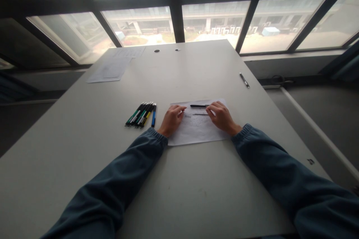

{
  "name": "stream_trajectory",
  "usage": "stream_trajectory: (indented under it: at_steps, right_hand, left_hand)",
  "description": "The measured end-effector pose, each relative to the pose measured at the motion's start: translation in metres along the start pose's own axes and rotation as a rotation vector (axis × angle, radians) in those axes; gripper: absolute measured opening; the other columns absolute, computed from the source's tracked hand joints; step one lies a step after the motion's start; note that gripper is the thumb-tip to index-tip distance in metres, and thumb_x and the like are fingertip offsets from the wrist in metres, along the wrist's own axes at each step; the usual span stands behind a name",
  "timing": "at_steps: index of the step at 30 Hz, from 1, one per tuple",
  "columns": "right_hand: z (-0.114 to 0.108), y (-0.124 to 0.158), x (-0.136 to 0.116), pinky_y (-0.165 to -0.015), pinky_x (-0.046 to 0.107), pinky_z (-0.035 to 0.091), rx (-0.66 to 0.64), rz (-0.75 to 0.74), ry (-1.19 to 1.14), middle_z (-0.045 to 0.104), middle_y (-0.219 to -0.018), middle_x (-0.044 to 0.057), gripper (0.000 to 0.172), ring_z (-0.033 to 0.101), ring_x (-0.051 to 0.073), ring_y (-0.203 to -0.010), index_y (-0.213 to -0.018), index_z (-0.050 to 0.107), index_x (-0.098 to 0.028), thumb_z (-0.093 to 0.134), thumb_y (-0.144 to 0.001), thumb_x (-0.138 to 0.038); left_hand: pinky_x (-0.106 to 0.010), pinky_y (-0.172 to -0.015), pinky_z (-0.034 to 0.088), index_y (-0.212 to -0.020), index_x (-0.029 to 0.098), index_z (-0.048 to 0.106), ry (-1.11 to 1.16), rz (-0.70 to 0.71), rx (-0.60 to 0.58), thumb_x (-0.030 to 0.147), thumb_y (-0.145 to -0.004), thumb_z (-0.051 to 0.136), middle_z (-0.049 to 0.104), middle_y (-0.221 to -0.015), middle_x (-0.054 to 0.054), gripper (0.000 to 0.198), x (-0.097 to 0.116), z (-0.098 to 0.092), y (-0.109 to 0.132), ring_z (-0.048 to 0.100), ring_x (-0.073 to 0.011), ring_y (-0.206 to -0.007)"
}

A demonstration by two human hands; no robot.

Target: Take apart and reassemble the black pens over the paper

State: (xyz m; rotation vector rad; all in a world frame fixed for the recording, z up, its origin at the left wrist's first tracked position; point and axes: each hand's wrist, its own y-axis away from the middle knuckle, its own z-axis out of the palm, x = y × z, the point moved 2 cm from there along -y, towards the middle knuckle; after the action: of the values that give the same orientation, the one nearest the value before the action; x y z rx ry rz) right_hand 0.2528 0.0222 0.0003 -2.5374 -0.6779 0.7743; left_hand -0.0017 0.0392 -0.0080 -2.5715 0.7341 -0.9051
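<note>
A white sheet of paper [196, 134] lies on the table under both hands. My left hand [171, 120] rests at its left side, fingers curled inward and thumb close to them; anything between them is too small to make out. Over the right part of the sheet, my right hand [221, 118] has its fingers bent together. A black pen barrel [198, 106] lies crosswise near the sheet's far edge, its right end by the right fingertips. Just below it, a thin pen refill [199, 114] reaches the right thumb. A tiny pale part [187, 116] sits near the left thumb.
Left of the sheet, several pens [139, 115] with green, white and yellow barrels lie in a row, a blue one [154, 115] at its right end. Another pen [244, 80] lies near the table's right edge. Printed papers [110, 69] are at the far left, before the windows.
</note>
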Motion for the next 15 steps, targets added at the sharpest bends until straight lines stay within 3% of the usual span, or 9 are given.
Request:
stream_trajectory:
  at_steps: [7, 10, 15]
  right_hand:
    - [0.0008, 0.0011, 0.0007, -0.087, 0.037, 0.045, -0.013, 0.011, -0.011, 0.068, -0.092, 0.009, 0.025, 0.057, 0.024, -0.093, -0.088, 0.07, -0.021, 0.049, -0.102, -0.025]
    - [-0.0003, 0.0012, 0.0008, -0.088, 0.037, 0.045, 0.012, 0.021, -0.021, 0.068, -0.093, 0.009, 0.025, 0.057, 0.024, -0.094, -0.09, 0.07, -0.021, 0.049, -0.102, -0.025]
    - [-0.0037, 0.0025, 0.0052, -0.091, 0.038, 0.045, 0.168, 0.103, -0.022, 0.068, -0.099, 0.01, 0.025, 0.058, 0.026, -0.098, -0.107, 0.069, -0.019, 0.045, -0.099, -0.017]
  left_hand:
    - [-0.036, -0.09, 0.054, -0.122, 0.022, 0.068, 0.052, -0.037, -0.032, 0.011, -0.089, 0.058, 0.072, -0.111, -0.005, 0.036, 0.0009, 0.0002, -0.0007, 0.063, -0.0194, -0.094]
    - [-0.032, -0.082, 0.054, -0.123, 0.022, 0.067, 0.094, -0.08, 0.017, 0.015, -0.09, 0.06, 0.07, -0.112, -0.005, 0.035, 0.0025, -0.0013, -0.0011, 0.063, -0.0172, -0.089]
    - [-0.029, -0.073, 0.05, -0.109, 0.019, 0.07, 0.118, -0.183, 0.159, 0.023, -0.096, 0.052, 0.069, -0.095, -0.004, 0.023, 0.0001, -0.0043, -0.002, 0.06, -0.015, -0.079]
